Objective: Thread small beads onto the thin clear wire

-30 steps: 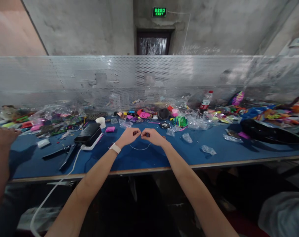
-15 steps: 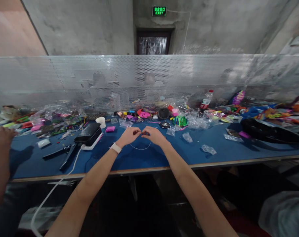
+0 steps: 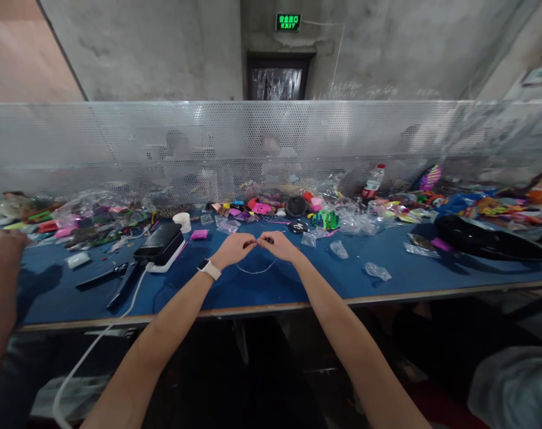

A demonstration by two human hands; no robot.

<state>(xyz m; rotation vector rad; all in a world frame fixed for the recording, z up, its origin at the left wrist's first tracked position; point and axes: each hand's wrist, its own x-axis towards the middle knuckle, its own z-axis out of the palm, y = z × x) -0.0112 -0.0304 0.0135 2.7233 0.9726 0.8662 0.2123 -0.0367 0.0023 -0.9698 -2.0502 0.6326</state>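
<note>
A thin pale strand (image 3: pixel 256 272), perhaps a fine chain or thread, sags in a curve below my two hands, over the blue tabletop. My left hand (image 3: pixel 235 249), with a watch on a light band at the wrist, pinches at one end of it. Fingertip to fingertip with it, my right hand (image 3: pixel 276 244) is also closed in a pinch near the other end. What lies right between the fingertips is too small to make out. A pink packet (image 3: pixel 200 235) lies left of my left hand, and a small clear bag (image 3: pixel 309 239) lies right of my right hand.
On the blue table (image 3: pixel 271 292), a black-and-white device (image 3: pixel 161 247) with a white cable and black straps (image 3: pixel 123 286) lies left, near a paper cup (image 3: pixel 182 222). Colourful clutter and a bottle (image 3: pixel 372 183) line the mesh divider (image 3: pixel 235 131). Another person's hand (image 3: pixel 2 253) is far left.
My hands stay almost in place, fingertips still together. The strand's curve hangs slightly lower and its right side has shifted a little to the right.
</note>
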